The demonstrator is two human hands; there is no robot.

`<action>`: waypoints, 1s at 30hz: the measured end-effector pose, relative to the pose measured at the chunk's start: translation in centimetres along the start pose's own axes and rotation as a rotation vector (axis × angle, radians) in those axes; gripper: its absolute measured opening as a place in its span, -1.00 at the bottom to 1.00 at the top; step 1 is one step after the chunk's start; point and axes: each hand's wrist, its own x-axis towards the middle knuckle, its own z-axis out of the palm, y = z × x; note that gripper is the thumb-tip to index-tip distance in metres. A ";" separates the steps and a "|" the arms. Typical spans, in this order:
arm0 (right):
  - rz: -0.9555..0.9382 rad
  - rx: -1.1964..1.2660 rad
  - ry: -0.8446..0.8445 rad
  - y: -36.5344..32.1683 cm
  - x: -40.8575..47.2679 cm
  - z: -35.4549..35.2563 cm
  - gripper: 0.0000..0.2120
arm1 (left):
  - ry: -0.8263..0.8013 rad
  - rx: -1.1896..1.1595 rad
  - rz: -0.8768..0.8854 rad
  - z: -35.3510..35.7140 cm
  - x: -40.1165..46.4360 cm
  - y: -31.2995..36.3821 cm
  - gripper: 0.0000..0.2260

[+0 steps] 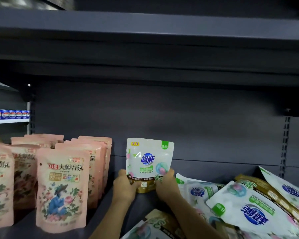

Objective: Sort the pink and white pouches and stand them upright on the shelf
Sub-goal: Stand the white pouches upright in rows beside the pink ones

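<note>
A white pouch [149, 159] with a blue logo and gold base stands upright near the back of the dark grey shelf [117, 211]. My left hand [125, 186] grips its lower left corner and my right hand [167, 186] grips its lower right corner. To the left, several pink floral pouches [61, 188] stand upright in rows. On the right, several white pouches [248, 209] lie flat in a loose, overlapping heap, some upside down.
A dark shelf board [145, 40] overhangs closely above. The grey back panel [197, 126] carries a slotted upright [285, 144] at the right. Blue cans [9, 114] line a neighbouring shelf at far left. Bare shelf floor lies between the pink rows and the held pouch.
</note>
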 end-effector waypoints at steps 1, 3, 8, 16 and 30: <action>0.015 0.037 0.036 -0.1 -0.1 -0.1 -0.60 | -0.006 0.003 0.002 0.1 0.0 0.0 -0.67; 0.014 0.121 0.098 -0.3 0.0 -0.3 -0.56 | -0.009 0.008 0.009 0.1 0.0 0.1 -0.66; -0.021 0.231 0.124 -0.7 0.2 -1.4 -0.45 | -0.012 0.004 -0.002 0.3 0.2 0.2 -0.66; -0.074 0.081 0.042 -0.6 -0.4 -2.2 -0.74 | -0.040 -0.016 -0.015 -0.1 0.1 0.2 -0.62; -0.119 -0.225 -0.064 -4.1 -4.3 -8.1 -0.59 | -0.566 0.447 -0.085 -4.4 -3.3 5.7 -0.50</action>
